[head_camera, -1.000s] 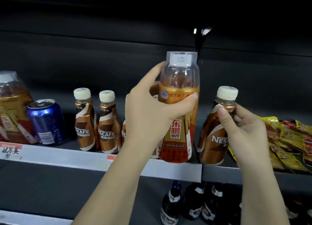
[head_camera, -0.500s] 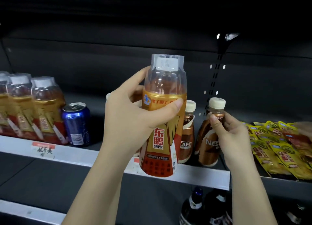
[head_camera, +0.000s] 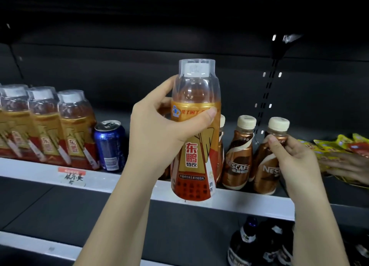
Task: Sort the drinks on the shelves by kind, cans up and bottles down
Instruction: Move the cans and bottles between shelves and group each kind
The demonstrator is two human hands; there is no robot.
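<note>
A tall orange-and-red plastic energy-drink bottle with a clear domed overcap [head_camera: 196,129] is held upright in the left hand [head_camera: 159,133], whose grip is wrapped around the shoulder of the bottle, thumb across the front of the label and fingers behind; the base hangs in front of the white front edge of the upper shelf [head_camera: 229,200], not resting on it. The bottle appears full, so it is judged fairly heavy, with stiff walls and a glossy sleeve that could slip; a hold lower on the waist, below the overcap, would be judged steadier, since the cap may be loose. The right hand [head_camera: 293,157] is pinching the neck of a small brown plastic coffee bottle with a cream cap [head_camera: 267,161], which stands on the upper shelf just beside a second like it [head_camera: 238,155]. At the left of that shelf a row of matching orange bottles [head_camera: 46,129] stands, with a blue aluminium can [head_camera: 110,144] just beside them. Open shelf floor is seen between the can and the held bottle. Dark glass bottles [head_camera: 259,243] stand on the lower shelf at the right, with bare floor to their left, judged enough room for setting bottles down. Yellow snack packets [head_camera: 335,147] and another person's hand [head_camera: 347,165] lie at the far right, so swings that way should be avoided.
</note>
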